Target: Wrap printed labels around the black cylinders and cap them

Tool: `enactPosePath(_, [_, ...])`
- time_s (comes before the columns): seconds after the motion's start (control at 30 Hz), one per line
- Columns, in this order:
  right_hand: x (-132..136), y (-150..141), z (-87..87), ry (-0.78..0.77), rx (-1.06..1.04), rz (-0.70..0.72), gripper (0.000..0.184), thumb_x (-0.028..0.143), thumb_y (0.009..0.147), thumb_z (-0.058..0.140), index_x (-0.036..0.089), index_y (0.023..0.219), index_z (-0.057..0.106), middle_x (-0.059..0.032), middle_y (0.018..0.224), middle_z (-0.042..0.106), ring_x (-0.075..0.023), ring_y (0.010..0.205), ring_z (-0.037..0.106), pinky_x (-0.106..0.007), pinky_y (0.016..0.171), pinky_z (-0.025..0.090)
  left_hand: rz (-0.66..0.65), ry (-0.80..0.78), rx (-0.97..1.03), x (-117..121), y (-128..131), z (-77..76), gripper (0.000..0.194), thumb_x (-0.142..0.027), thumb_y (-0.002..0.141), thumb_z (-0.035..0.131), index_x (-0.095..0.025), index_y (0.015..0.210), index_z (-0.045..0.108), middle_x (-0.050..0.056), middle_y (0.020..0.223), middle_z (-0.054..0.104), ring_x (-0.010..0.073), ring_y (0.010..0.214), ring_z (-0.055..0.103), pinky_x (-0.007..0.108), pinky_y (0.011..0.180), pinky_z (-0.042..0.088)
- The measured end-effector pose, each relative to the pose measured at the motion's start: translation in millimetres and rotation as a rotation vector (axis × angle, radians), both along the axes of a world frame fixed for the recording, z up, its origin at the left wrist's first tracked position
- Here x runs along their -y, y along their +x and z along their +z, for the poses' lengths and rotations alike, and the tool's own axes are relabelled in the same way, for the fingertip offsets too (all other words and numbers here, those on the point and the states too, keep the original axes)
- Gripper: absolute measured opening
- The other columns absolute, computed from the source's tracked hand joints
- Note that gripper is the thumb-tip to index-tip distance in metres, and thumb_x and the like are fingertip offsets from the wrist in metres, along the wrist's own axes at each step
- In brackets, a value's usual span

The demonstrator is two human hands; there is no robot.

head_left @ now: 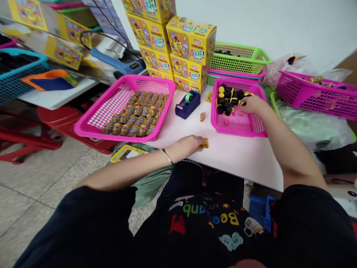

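My left hand (192,144) is closed on a small yellow printed piece of card (205,143) near the table's front edge. My right hand (252,104) reaches into the smaller pink basket (237,130), fingers bent down and drawn together among small black cups with yellow rims (228,97); what its fingertips grip is hidden. Between the baskets stands a small folded printed piece (202,116), with a dark blue tape dispenser (188,105) holding green tape behind it. In the larger pink basket (92,115) on the left, many small cups in printed wraps (139,115) stand in rows.
Yellow printed boxes (192,44) are stacked at the back against the wall. A green basket (240,61) sits behind the smaller pink one. Another pink basket (315,95) rests on plastic bags at right. A blue hot-glue gun (117,63) and red stools (55,123) are at left.
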State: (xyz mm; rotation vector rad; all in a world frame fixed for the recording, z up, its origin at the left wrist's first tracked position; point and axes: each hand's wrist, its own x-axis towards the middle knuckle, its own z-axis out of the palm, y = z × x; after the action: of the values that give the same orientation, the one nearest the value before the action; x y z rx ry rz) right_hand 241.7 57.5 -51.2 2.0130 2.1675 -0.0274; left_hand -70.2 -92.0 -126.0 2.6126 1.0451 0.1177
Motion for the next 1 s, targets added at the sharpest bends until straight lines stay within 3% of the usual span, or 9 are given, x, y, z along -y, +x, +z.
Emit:
enactPosePath(0.13, [38.3,-5.9,41.9,0.33,-0.096,-0.067,0.049,0.034,0.101,0.061,0.015,0.146,0.069,-0.0239,0.142,0.074,-0.0427,0.132,0.072,-0.057,0.108,0.059,-0.009,0.028,-0.071,3.8,4.1,-14.4,0.023,-0.021,0.108,0.059,-0.01,0.106,0.079,0.012,0.106,0.084,0.0207,0.101,0.08,0.03,0.099,0.063])
enactPosePath(0.23, [67.7,-9.9,60.4,0.561,-0.301,-0.006,0.044,0.032,0.099,0.061,0.016,0.138,0.075,-0.0207,0.133,0.079,-0.038,0.125,0.076,-0.054,0.108,0.06,-0.005,0.044,-0.115,9.2,4.4,-11.0,0.03,-0.01,0.108,0.048,-0.009,0.103,0.078,0.015,0.109,0.083,0.0214,0.105,0.078,0.032,0.101,0.062])
enactPosePath(0.43, [103.9,-19.3,61.8,0.8,-0.611,0.049,0.035,0.018,0.09,0.068,0.017,0.123,0.081,-0.0103,0.111,0.085,-0.0217,0.091,0.079,-0.037,0.09,0.063,0.077,-0.004,-0.145,13.2,12.5,-1.0,0.033,-0.01,0.107,0.048,-0.012,0.1,0.079,0.013,0.102,0.084,0.0204,0.095,0.078,0.028,0.088,0.057])
enactPosePath(0.53, [109.2,-17.9,59.6,0.823,-0.657,0.069,0.034,0.018,0.089,0.071,0.018,0.121,0.082,-0.0071,0.105,0.085,-0.0166,0.076,0.072,-0.035,0.082,0.061,0.128,-0.065,-0.134,0.4,15.8,-0.6,0.024,-0.024,0.105,0.064,-0.016,0.093,0.083,0.006,0.091,0.085,0.0165,0.08,0.076,0.024,0.075,0.05])
enactPosePath(0.67, [112.6,-9.2,60.8,0.843,-0.666,0.071,0.034,0.018,0.087,0.076,0.018,0.121,0.084,-0.007,0.1,0.085,-0.0152,0.072,0.069,-0.036,0.083,0.06,0.21,-0.148,-0.082,-25.2,15.9,3.6,0.006,-0.026,0.084,0.088,-0.022,0.08,0.086,-0.002,0.074,0.083,0.0128,0.065,0.071,0.022,0.064,0.044])
enactPosePath(0.73, [114.9,-4.9,62.5,0.849,-0.656,0.061,0.034,0.018,0.087,0.078,0.018,0.121,0.084,-0.0073,0.101,0.085,-0.0149,0.071,0.07,-0.037,0.084,0.061,0.255,-0.169,-0.038,-37.2,11.1,12.1,0.005,-0.023,0.08,0.09,-0.021,0.078,0.086,-0.002,0.074,0.083,0.0132,0.065,0.072,0.023,0.065,0.045])
enactPosePath(0.83, [114.7,-1.1,63.0,0.843,-0.661,0.052,0.033,0.018,0.087,0.08,0.02,0.12,0.084,-0.0066,0.102,0.085,-0.0156,0.075,0.072,-0.036,0.084,0.062,0.32,-0.147,0.09,-51.3,1.0,36.6,0.006,-0.024,0.087,0.084,-0.019,0.084,0.085,0.0,0.082,0.085,0.0134,0.073,0.075,0.022,0.07,0.049])
enactPosePath(1.0, [92.9,-1.9,49.1,0.853,-0.791,0.144,0.034,0.017,0.09,0.082,0.021,0.123,0.081,-0.0073,0.108,0.085,-0.0171,0.084,0.073,-0.037,0.086,0.064,0.369,-0.092,0.798,-68.8,13.0,92.4,0.032,-0.01,0.085,0.078,-0.015,0.116,0.079,-0.001,0.088,0.08,0.0113,0.08,0.076,0.022,0.08,0.06])
